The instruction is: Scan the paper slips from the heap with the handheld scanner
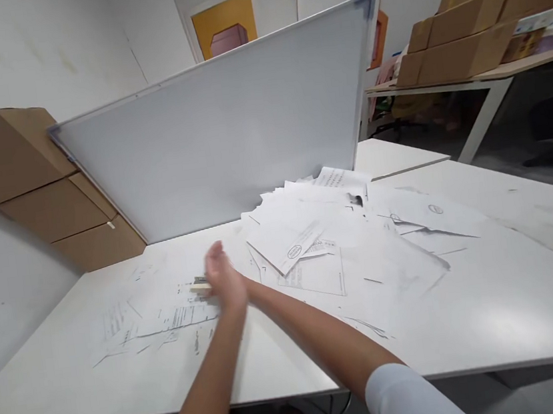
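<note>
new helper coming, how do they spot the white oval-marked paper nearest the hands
A large rectangular whiteboard stands at the back of the white table. Before its right half spreads a heap of loose white papers. The white oval-marked paper lies on the heap's left; unlike the oval-marked sheet farther right, its corner points toward the camera.

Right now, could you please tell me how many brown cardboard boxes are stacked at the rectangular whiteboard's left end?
3: the top box, the middle box directly beneath it, and the bottom box; others may be hidden behind them.
</note>
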Motion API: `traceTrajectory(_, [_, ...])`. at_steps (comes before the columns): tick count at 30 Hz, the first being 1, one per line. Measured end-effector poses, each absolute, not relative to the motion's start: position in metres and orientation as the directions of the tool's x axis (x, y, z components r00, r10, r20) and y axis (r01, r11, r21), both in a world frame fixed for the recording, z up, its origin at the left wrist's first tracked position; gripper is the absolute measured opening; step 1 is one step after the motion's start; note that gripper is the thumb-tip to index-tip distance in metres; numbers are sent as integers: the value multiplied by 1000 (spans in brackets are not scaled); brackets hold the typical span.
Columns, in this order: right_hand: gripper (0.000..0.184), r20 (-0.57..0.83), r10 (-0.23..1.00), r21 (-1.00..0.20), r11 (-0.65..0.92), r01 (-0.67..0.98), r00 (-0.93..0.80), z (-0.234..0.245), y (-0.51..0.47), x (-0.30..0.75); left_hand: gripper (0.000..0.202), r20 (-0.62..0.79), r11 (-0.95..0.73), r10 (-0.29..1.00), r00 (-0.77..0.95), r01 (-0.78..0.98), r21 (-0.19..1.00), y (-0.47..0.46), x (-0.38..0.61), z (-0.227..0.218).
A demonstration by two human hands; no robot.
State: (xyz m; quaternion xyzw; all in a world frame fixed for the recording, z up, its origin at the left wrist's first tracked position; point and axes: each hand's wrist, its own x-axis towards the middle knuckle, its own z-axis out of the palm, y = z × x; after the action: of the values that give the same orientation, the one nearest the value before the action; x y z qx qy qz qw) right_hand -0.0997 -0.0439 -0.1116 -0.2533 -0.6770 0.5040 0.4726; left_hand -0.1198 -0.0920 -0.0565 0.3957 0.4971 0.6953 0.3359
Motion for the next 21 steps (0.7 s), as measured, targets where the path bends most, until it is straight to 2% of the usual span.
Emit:
traceTrajectory(1, [28, 365, 823, -929, 353, -112, -436, -112, -43, -99, 28, 287, -335, 816, -502, -6, 942, -94, -144, -53])
traceTrajectory(2, [30, 335, 834, -939, 334, -82, -438, -112, -42, -97, 31, 425, -375, 733, -532, 206, 904, -97, -169, -52])
traceTrajectory(3, [33, 305, 847, -948, 312, -57, -435, -113, -41, -96, 34, 501, -308, 681, -534, 411, 858, -99, -193, -55])
traceTrajectory(4, [37, 281, 858, -956, 291, -43, -430, -113, -40, -95, 37, 507, -164, 703, -498, 581, 798, -102, -215, -60])
traceTrajectory(6, [40, 244, 880, -967, 250, -39, -407, -113, -39, -95, 44, 446, -78, 771, -454, 628, 774, -108, -249, -77])
traceTrajectory(8, [43, 222, 897, -974, 217, -57, -382, -112, -38, -96, 60, 390, -100, 869, -303, 666, 740, -113, -265, -96])
traceTrajectory(11, [43, 214, 904, -977, 195, -90, -369, -111, -36, -98, 72, 298, -120, 951, -77, 800, 588, -111, -267, -117])
traceTrajectory(13, [42, 215, 904, -976, 185, -116, -369, -110, -36, -98, 76, 249, -85, 968, -37, 883, 461, -107, -265, -123])
traceTrajectory(15, [42, 213, 906, -974, 168, -150, -366, -109, -37, -98, 74, 246, -71, 969, -23, 928, 365, -103, -262, -122])
traceTrajectory(17, [42, 212, 906, -971, 151, -187, -367, -109, -39, -98, 65, 300, -68, 953, -33, 945, 319, -104, -261, -118])
traceTrajectory(21, [39, 210, 900, -964, 126, -234, -381, -109, -44, -99, 41, 401, -57, 911, -94, 936, 348, -112, -260, -109])
